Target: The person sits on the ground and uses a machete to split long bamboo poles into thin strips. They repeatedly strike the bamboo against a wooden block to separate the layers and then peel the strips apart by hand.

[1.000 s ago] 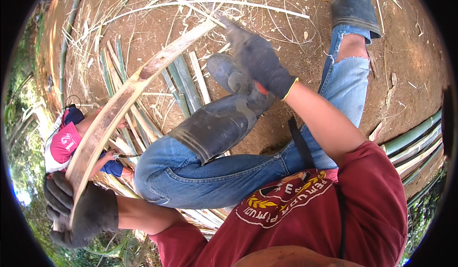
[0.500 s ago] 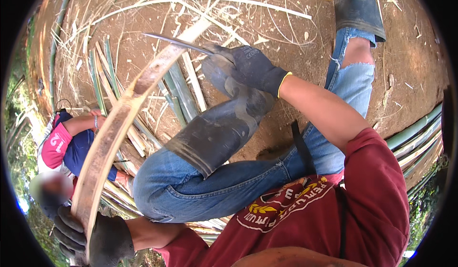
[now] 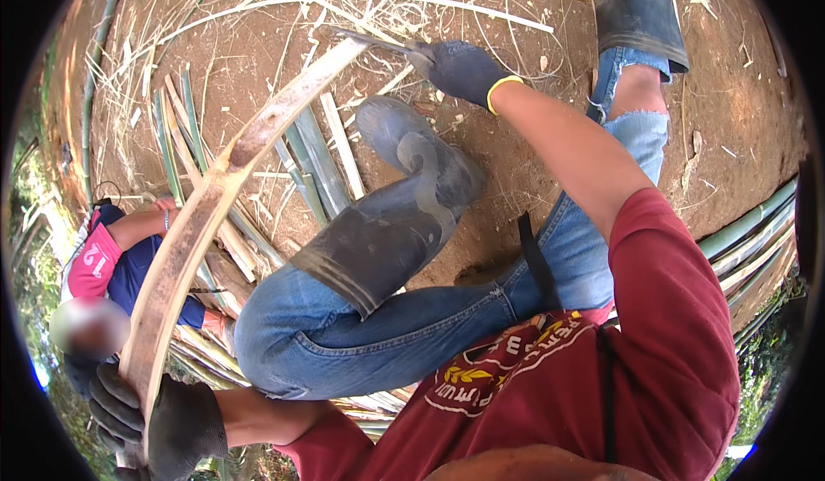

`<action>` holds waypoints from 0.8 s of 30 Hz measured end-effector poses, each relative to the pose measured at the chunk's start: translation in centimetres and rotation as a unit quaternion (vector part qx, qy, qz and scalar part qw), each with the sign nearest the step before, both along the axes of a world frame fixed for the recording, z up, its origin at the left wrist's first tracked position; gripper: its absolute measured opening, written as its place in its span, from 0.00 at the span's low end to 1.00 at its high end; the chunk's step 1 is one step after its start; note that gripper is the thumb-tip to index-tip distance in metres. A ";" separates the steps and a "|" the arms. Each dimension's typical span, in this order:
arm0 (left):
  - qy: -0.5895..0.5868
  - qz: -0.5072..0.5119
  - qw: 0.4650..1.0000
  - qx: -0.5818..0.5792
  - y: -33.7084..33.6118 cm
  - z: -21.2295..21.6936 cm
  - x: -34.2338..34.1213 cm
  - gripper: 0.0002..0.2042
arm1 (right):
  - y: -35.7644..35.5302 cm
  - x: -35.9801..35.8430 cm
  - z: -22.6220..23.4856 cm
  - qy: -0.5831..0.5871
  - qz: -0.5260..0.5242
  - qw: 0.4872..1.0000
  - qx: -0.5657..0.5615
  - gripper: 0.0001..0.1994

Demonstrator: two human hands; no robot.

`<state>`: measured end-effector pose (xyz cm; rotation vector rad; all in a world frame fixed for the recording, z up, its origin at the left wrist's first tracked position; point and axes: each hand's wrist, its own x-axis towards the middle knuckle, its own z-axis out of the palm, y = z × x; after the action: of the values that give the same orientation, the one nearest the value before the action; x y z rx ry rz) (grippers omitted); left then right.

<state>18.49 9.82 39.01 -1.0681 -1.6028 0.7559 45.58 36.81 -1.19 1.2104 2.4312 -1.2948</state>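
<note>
A split bamboo strip (image 3: 185, 236) slants from the lower left up to the far middle, its pale inner side and a node showing. Around its near end are the closed fingers of my left hand (image 3: 176, 425), in a dark glove. My right hand (image 3: 460, 70), gloved in black with a yellow cuff, grips a knife (image 3: 371, 41); its handle is mostly hidden in the fist. The thin blade lies across the far tip of the strip, apparently touching it. My bent leg in a dark rubber boot (image 3: 391, 223) is just right of the strip.
Pale shavings (image 3: 284, 0) litter the brown ground (image 3: 722, 120) at the far side. Split bamboo pieces (image 3: 322, 159) lie beside the boot, and a bamboo stack (image 3: 756, 240) is at the right. Another person (image 3: 120, 253) sits close behind the strip at the left.
My right hand and the knife have moved away from me along the strip to its far tip. My left hand keeps its hold, with the strip shifted slightly left.
</note>
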 end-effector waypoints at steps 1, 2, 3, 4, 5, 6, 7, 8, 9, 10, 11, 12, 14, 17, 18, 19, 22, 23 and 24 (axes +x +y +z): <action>0.013 0.000 1.000 -0.008 0.1 -0.1 -0.2 0.14 | 0.0 -0.7 -0.3 0.128 0.023 0.987 0.090 0.29; 0.018 0.002 1.000 -0.020 0.0 0.4 -0.2 0.14 | 0.1 -0.6 -0.4 0.131 -0.070 0.984 -0.101 0.26; 0.024 0.001 0.999 -0.026 -0.1 0.4 -0.2 0.13 | 0.1 -0.1 -0.4 0.128 -0.159 0.936 -0.288 0.24; 0.029 0.000 0.999 -0.031 -0.1 0.3 -0.3 0.13 | -0.1 0.4 -0.4 0.119 -0.241 0.845 -0.462 0.22; 0.038 0.004 0.998 -0.042 -0.3 0.4 0.0 0.12 | -1.2 0.3 0.9 0.181 -0.257 0.844 -0.435 0.24; 0.050 0.009 0.997 -0.052 -0.3 0.8 0.7 0.12 | -1.4 -0.1 3.1 0.167 -0.250 0.857 -0.419 0.23; 0.049 0.005 0.997 -0.056 -0.3 0.6 0.2 0.11 | -1.5 -0.5 5.9 0.151 -0.255 0.870 -0.394 0.22; 0.055 0.003 0.996 -0.063 -0.3 0.6 0.3 0.11 | -1.9 -0.9 7.6 0.137 -0.255 0.882 -0.372 0.22; 0.062 0.003 0.996 -0.070 -0.2 0.7 0.4 0.10 | -3.1 -1.3 7.7 0.200 -0.114 0.965 -0.123 0.20; 0.068 0.004 0.995 -0.077 -0.1 1.0 0.6 0.10 | -4.3 -1.6 8.0 0.246 0.037 0.959 0.138 0.22; 0.070 0.005 0.994 -0.085 -0.5 0.9 0.8 0.09 | -5.6 -2.0 10.9 0.308 0.043 0.935 0.169 0.16; 0.076 0.002 0.993 -0.093 -0.3 0.9 0.9 0.09 | -7.3 -2.7 13.0 0.372 0.034 0.919 0.124 0.15; 0.057 -0.033 0.993 -0.101 -0.6 1.2 0.7 0.09 | -9.8 -3.6 15.7 0.430 0.039 0.901 0.037 0.16; 0.044 -0.035 0.995 -0.087 -1.1 1.0 1.1 0.11 | -9.7 -3.1 19.1 0.285 0.110 0.949 0.072 0.23; 0.045 -0.031 0.995 -0.081 -1.2 0.9 1.3 0.11 | -9.9 -3.2 18.2 0.285 0.094 0.952 0.061 0.24; 0.053 -0.031 0.995 -0.073 -0.9 0.6 1.7 0.11 | -10.1 -3.2 16.7 0.283 0.075 0.955 0.055 0.25; 0.074 -0.031 0.992 -0.102 -1.2 0.9 1.9 0.13 | -9.8 -3.2 14.9 0.266 0.038 0.962 0.058 0.25; 0.080 -0.026 0.991 -0.106 -1.3 1.1 1.8 0.14 | -9.8 -3.6 13.7 0.266 0.023 0.961 0.072 0.25; 0.086 -0.021 0.990 -0.114 -1.4 1.4 1.8 0.14 | -9.8 -3.7 12.9 0.266 0.007 0.960 0.085 0.24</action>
<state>20.27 8.43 40.41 -1.1632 -1.3671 0.9934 41.84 26.97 11.76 0.9661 2.9641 -1.6047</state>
